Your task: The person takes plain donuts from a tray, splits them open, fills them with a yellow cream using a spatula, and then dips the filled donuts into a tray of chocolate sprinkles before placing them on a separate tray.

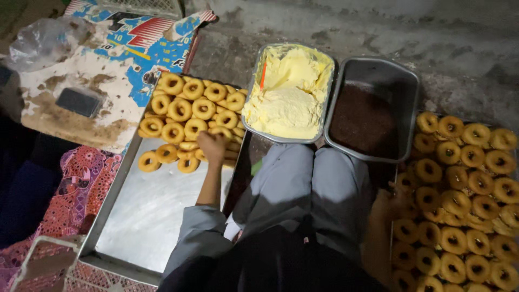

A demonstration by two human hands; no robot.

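Grey-trousered knees (308, 184) fill the foreground. Left hand (212, 146) closes on a ring-shaped pastry (201, 153) at the heap's edge on the steel tray (146, 216). Right hand (390, 203) rests in shadow beside more rings (459, 205); its grip is unclear.

your left hand (212, 146) sits at the near edge of the doughnut pile (189, 116); beyond and left of the grip, rings crowd the tray. toward you from the grip, the steel tray (146, 216) lies bare. just right of the grip, the tub of yellow cream (289, 92) walls the way, with the dark-filled pan (373, 108) past it. your knees (308, 178) block the direct line to the right-hand doughnuts (465, 200).
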